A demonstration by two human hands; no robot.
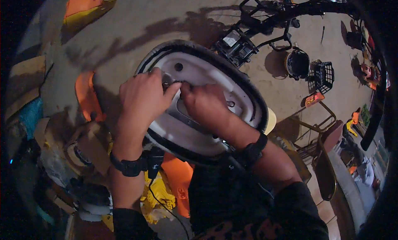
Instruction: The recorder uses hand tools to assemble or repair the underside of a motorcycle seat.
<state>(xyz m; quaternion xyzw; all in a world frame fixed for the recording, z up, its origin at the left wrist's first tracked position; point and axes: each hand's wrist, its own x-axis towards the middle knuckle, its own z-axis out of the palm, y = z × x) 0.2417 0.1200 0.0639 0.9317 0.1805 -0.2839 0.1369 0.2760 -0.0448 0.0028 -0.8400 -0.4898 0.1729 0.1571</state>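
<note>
An upturned scooter seat (pixel 244 95), its smooth white plastic base rimmed in black, fills mid-frame; the left hand (pixel 143 97) and right hand (pixel 205 103) both pinch a small fitting at its centre.

A small white rectangular label (pixel 231 38) sits on top of the black boxy battery-like block, just beyond the far rim of the white seat base. No packages, signs or screens can be made out elsewhere.
</note>
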